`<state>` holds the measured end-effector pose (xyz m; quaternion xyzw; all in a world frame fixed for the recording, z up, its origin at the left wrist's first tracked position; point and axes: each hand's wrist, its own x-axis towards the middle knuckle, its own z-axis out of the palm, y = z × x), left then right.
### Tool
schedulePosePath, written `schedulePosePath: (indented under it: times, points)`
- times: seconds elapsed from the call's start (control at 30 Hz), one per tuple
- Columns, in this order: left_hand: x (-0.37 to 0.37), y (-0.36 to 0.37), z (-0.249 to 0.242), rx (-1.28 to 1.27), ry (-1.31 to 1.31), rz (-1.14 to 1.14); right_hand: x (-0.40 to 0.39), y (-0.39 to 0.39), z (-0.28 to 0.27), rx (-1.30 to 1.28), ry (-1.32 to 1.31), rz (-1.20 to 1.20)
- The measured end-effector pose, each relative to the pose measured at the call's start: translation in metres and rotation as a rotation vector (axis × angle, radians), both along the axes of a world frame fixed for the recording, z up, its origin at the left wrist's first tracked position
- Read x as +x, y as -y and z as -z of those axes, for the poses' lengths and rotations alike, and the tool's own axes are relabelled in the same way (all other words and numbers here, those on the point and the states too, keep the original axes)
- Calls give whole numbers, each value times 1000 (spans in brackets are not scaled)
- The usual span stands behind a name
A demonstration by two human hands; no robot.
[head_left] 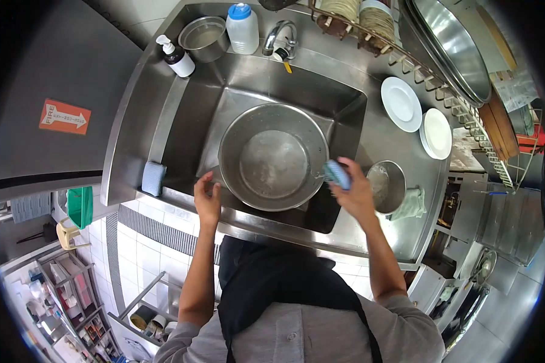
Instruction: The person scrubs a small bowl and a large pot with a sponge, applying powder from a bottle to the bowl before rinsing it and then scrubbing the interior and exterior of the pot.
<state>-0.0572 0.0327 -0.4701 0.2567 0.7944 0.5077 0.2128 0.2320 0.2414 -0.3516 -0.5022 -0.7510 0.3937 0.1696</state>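
Note:
A large round metal pot [272, 160] sits in the stainless steel sink [191, 130], its inside wet and mottled at the bottom. My right hand [355, 189] grips a blue-green sponge [337, 174] at the pot's right rim. On the other side, my left hand [207, 202] is just off the lower left rim, fingers apart and holding nothing. Beyond the pot, the faucet [283, 36] has a small dark-and-yellow item at its spout. A smaller metal bowl [386, 184] with cloudy contents stands on the counter beside my right hand.
Along the back stand a pump bottle [177, 58], a metal container [204, 39] and a blue-lidded jar [243, 30]. Another sponge [154, 178] lies on the left sink edge. White plates [401, 104], a pale cloth [410, 204] and a wire rack [442, 91] are at right.

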Motion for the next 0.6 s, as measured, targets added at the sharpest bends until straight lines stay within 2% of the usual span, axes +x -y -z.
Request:
schedulePosePath:
  times: [0.07,0.1,0.2,0.27,0.3,0.37,0.43,0.47,0.5,0.6]
  points:
    - [-11,6,0,-175,-44,-42,25,-15,-16,143,15,-10]
    - [-17,9,9,-183,-88,-44,35,-22,-30,177,58,5]
    - [-31,1,8,-308,-22,-11,78,-42,-18,218,208,61]
    - [-35,-10,7,-319,-10,20,93,-52,11,93,464,125]
    - [-37,-13,8,-336,-4,49,95,-57,29,101,467,120]
    - [-42,-11,19,-332,-64,105,101,-60,80,190,606,85]
    - [-43,-7,23,-288,-194,186,135,-80,160,259,701,93]
    - [-42,-2,23,-281,-190,190,143,-85,177,326,786,108]
    - [-41,4,23,-281,-182,194,134,-77,166,257,635,136]
    - [-40,10,12,-214,-211,261,202,-117,249,374,1327,-491]
